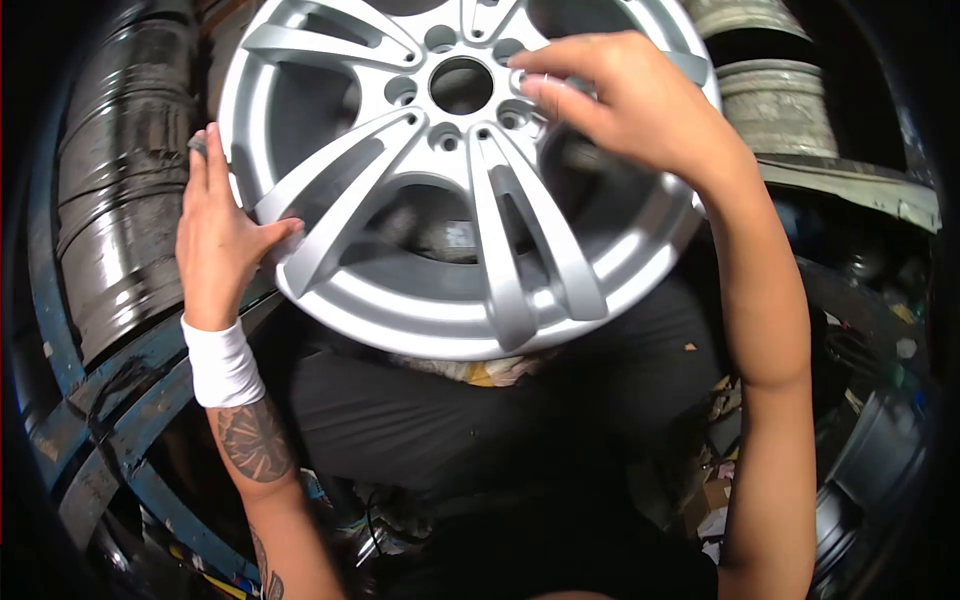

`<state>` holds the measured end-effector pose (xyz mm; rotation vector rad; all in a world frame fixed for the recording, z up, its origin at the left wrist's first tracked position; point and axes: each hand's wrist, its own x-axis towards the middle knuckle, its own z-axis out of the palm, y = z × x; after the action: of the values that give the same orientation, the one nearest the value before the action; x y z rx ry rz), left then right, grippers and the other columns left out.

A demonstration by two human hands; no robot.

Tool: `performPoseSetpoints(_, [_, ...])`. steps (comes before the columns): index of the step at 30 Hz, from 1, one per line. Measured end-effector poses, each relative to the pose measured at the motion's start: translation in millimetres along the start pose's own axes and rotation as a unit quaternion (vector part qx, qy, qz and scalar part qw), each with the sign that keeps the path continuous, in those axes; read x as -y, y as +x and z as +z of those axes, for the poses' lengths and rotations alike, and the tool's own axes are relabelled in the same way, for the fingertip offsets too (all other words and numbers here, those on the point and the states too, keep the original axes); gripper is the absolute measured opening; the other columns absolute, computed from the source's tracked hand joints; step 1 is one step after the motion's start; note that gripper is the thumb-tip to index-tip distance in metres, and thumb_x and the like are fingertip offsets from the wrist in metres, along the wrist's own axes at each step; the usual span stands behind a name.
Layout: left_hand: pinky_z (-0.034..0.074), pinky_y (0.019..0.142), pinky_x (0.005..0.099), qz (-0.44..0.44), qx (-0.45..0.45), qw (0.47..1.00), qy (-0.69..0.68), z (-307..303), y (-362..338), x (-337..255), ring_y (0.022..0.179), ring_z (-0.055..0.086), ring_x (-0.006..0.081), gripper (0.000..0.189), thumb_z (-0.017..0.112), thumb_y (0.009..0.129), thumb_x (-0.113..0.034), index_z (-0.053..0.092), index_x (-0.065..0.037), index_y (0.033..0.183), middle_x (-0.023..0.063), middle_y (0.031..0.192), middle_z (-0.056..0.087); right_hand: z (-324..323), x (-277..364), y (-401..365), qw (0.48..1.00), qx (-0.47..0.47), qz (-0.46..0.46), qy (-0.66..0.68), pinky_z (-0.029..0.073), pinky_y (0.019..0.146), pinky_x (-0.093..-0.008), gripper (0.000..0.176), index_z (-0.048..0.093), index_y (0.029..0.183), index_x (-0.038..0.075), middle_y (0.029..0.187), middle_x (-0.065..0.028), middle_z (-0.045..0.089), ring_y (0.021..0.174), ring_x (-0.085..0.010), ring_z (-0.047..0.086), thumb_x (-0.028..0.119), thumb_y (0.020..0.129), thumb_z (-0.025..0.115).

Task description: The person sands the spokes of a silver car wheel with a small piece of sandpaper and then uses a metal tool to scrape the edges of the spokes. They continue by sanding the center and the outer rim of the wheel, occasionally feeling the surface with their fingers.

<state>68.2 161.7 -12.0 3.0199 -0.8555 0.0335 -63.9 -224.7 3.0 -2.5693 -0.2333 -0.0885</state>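
Observation:
A silver alloy wheel rim (518, 285) with paired spokes fills the upper middle, its face tilted up toward me. My left hand (222, 225) holds its left edge, thumb over the front lip and fingers stretched along the outer side. A small dark grey piece (198, 146) shows at one of those fingertips. My right hand (625, 100) is over the hub, thumb and forefinger bent close together beside the bolt holes right of the round centre bore (461, 87). Whatever is between these fingers, if anything, is too small to make out.
Stacked dull metal wheels (125, 190) stand on a blue metal frame (150, 430) at the left. More wheels (775, 110) sit on a shelf (850, 190) at the upper right. Scraps and cardboard (708, 500) lie low on the right, near another dark wheel (880, 450).

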Motion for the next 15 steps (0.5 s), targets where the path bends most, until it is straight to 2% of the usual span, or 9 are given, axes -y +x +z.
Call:
performPoseSetpoints(2, [0.047, 0.119, 0.0489, 0.053, -0.05, 0.997, -0.018, 2, 3, 3, 0.151, 0.047, 0.0469, 0.136, 0.103, 0.062, -0.024, 0.025, -0.005, 0.172, 0.0298, 0.166, 0.044, -9, -11, -3, 0.998, -0.034, 0.021, -0.042, 0.059, 0.079, -0.0404, 0.031, 0.077, 0.123, -0.001, 0.098, -0.0201, 0.079, 0.088, -0.0327, 0.077, 0.023, 0.105, 0.069])
performPoseSetpoints(3, [0.044, 0.122, 0.0489, 0.084, -0.078, 0.993, -0.035, 1, 4, 4, 0.152, 0.046, 0.046, 0.13, 0.101, 0.067, -0.021, 0.025, -0.005, 0.172, 0.0273, 0.167, 0.044, -14, -1, -7, 0.995, 0.0, 0.086, -0.052, 0.059, 0.08, -0.0419, 0.029, 0.077, 0.121, -0.001, 0.096, -0.0213, 0.078, 0.087, -0.0354, 0.077, 0.021, 0.105, 0.067])
performPoseSetpoints(4, [0.042, 0.124, 0.0488, 0.115, -0.105, 0.986, -0.05, -1, 6, 3, 0.154, 0.045, 0.0451, 0.124, 0.098, 0.072, -0.018, 0.026, -0.005, 0.172, 0.0248, 0.169, 0.043, -17, -6, -14, 0.991, 0.032, 0.045, -0.121, 0.06, 0.08, -0.0431, 0.027, 0.077, 0.118, -0.001, 0.095, -0.0223, 0.077, 0.087, -0.0389, 0.076, 0.018, 0.103, 0.068])
performPoseSetpoints(6, [0.04, 0.125, 0.0474, 0.145, -0.128, 0.976, -0.104, -14, 2, -4, 0.154, 0.045, 0.0431, 0.109, 0.093, 0.081, -0.014, 0.031, -0.004, 0.17, 0.0228, 0.17, 0.043, -8, 14, -31, 0.997, 0.036, 0.042, -0.044, 0.06, 0.083, -0.0497, 0.023, 0.08, 0.11, 0.005, 0.089, -0.0213, 0.077, 0.087, -0.0404, 0.076, 0.014, 0.094, 0.068])
performPoseSetpoints(8, [0.039, 0.124, 0.0468, 0.12, -0.126, 0.968, -0.182, -29, -10, -26, 0.151, 0.052, 0.0402, 0.086, 0.085, 0.089, -0.009, 0.045, -0.002, 0.165, 0.0212, 0.164, 0.053, -9, 38, -44, 0.988, 0.133, 0.001, 0.077, 0.06, 0.083, -0.049, 0.025, 0.081, 0.109, 0.006, 0.087, -0.0224, 0.076, 0.085, -0.0414, 0.075, 0.011, 0.09, 0.066])
performPoseSetpoints(9, [0.041, 0.123, 0.0464, 0.136, -0.098, 0.965, -0.204, -37, -17, -36, 0.147, 0.055, 0.0393, 0.08, 0.084, 0.089, -0.008, 0.05, -0.001, 0.161, 0.021, 0.16, 0.057, -10, 50, -48, 0.969, 0.228, 0.011, 0.095, 0.061, 0.08, -0.0499, 0.02, 0.081, 0.102, 0.005, 0.085, -0.0221, 0.076, 0.085, -0.0422, 0.075, 0.01, 0.087, 0.068])
performPoseSetpoints(10, [0.043, 0.121, 0.046, 0.154, -0.069, 0.959, -0.226, -44, -22, -46, 0.143, 0.059, 0.0385, 0.074, 0.083, 0.09, -0.007, 0.055, 0.0, 0.158, 0.0207, 0.157, 0.061, -15, 64, -50, 0.942, 0.333, 0.006, 0.042, 0.061, 0.075, -0.05, 0.033, 0.079, 0.115, 0.006, 0.087, -0.0218, 0.076, 0.082, -0.0432, 0.075, 0.007, 0.085, 0.066])
performPoseSetpoints(12, [0.05, 0.111, 0.0426, 0.239, 0.014, 0.932, -0.271, -45, -27, -60, 0.127, 0.07, 0.0351, 0.057, 0.083, 0.087, -0.004, 0.07, 0.0, 0.142, 0.0194, 0.141, 0.072, -9, 78, -59, 0.878, 0.476, 0.04, 0.02, 0.06, 0.07, -0.0514, 0.033, 0.077, 0.118, 0.002, 0.084, -0.022, 0.075, 0.079, -0.0434, 0.075, 0.009, 0.088, 0.065])
performPoseSetpoints(15, [0.054, 0.094, 0.0444, 0.285, 0.085, 0.914, -0.275, -43, -31, -94, 0.102, 0.071, 0.0385, 0.046, 0.083, 0.085, -0.005, 0.077, -0.007, 0.131, 0.0197, 0.114, 0.074, 17, 73, -81, 0.865, 0.499, -0.036, 0.041, 0.057, 0.062, -0.0484, 0.035, 0.072, 0.119, -0.009, 0.076, -0.0196, 0.072, 0.071, -0.039, 0.074, 0.011, 0.091, 0.064])
